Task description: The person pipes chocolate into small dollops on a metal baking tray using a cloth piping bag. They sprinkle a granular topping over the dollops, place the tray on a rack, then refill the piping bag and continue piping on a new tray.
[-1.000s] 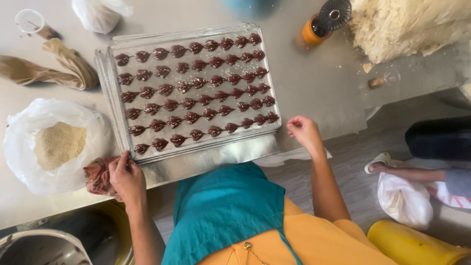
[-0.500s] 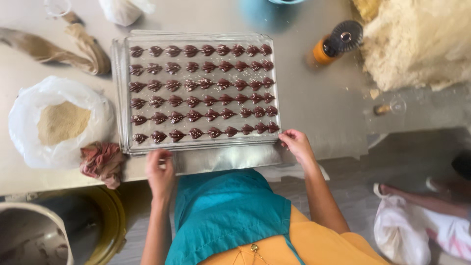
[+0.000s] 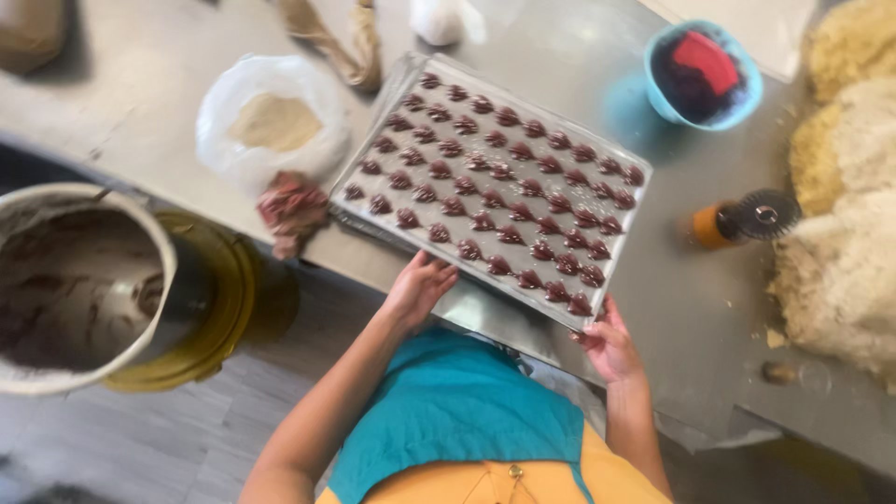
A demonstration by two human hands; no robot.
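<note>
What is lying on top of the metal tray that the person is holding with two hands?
On the tray lie rows of small dark brown piped dollops, covering nearly all of it. The left hand and right hand grip its near edge. What lies beneath the tray is hidden.

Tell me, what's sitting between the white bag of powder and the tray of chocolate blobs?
In the head view, a crumpled reddish-brown rag lies between the white bag and the tray, at their near corners.

Pale dough heap (image 3: 845, 215) cut off at right edge.
</note>
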